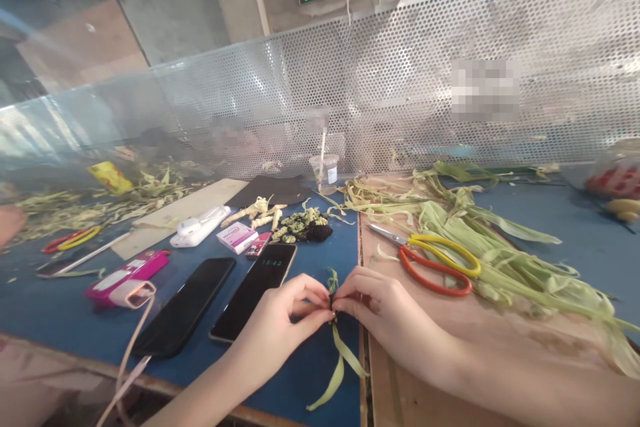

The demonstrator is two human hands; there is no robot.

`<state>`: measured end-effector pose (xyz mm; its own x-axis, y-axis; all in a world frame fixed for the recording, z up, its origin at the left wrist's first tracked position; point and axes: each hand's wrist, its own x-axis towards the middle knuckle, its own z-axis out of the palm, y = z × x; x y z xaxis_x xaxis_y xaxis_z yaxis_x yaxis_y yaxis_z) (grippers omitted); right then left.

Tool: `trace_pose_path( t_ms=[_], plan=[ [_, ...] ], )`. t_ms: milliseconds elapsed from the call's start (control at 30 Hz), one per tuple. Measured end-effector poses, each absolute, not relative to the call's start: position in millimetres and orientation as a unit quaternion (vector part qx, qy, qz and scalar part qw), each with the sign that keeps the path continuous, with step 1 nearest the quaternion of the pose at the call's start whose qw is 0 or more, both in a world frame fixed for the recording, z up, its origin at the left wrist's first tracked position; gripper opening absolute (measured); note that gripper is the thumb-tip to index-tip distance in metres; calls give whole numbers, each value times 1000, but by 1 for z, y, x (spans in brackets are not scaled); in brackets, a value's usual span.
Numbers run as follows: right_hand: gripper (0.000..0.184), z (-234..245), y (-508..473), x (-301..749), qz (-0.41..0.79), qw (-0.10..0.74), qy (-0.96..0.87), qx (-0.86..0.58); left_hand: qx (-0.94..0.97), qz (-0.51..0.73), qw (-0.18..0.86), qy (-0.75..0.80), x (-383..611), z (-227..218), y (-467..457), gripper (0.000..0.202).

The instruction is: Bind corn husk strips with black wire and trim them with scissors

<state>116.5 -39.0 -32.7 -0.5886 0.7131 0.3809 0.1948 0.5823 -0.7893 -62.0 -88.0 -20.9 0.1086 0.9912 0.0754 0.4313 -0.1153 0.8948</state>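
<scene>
Item in hand: a thin green leaf strip point(345, 353), held at the near centre of the blue table point(65, 307), just over the left edge of a wooden board point(450, 347). The left hand point(293, 317) and right hand point(383, 310) meet fingertip to fingertip, each pinching the strip's upper part between thumb and forefinger. A short tip stands up above the fingers and two long ends hang loose toward the near edge. Judged part-worked: the piece is small and its ends are untrimmed. A heap of small green pieces point(300, 225) lies farther back, apparently finished. To the right, scissors point(404, 248) rest on the board beside a large pile of leaves point(500, 247), so much stock appears unused. Two phones point(185, 310) lie left of the hands.
</scene>
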Motion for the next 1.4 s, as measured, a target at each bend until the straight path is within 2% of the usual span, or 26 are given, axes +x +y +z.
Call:
trace_pose_path(
  t_ms=[333, 500, 700, 867, 1133, 1400],
  plan=[
    [14, -32, -39, 118, 376, 355, -811, -275, 656, 365, 373, 544, -62, -20, -88, 10],
    [13, -32, -38, 118, 377, 366, -803, -283, 648, 385, 370, 542, -62, -22, -88, 16],
    [10, -32, -42, 119, 365, 345, -808, -308, 660, 378, 343, 551, -62, -20, -90, 9],
    [10, -35, -47, 124, 292, 352, -845, -276, 677, 360, 329, 551, -61, -17, -92, 7],
    [19, -37, -49, 127, 10, 276, -939, -205, 693, 362, 341, 523, -64, -24, -92, 7],
    [12, -37, -52, 129, -67, 262, -939, -213, 699, 352, 332, 526, -65, -22, -95, 10]
  ],
)
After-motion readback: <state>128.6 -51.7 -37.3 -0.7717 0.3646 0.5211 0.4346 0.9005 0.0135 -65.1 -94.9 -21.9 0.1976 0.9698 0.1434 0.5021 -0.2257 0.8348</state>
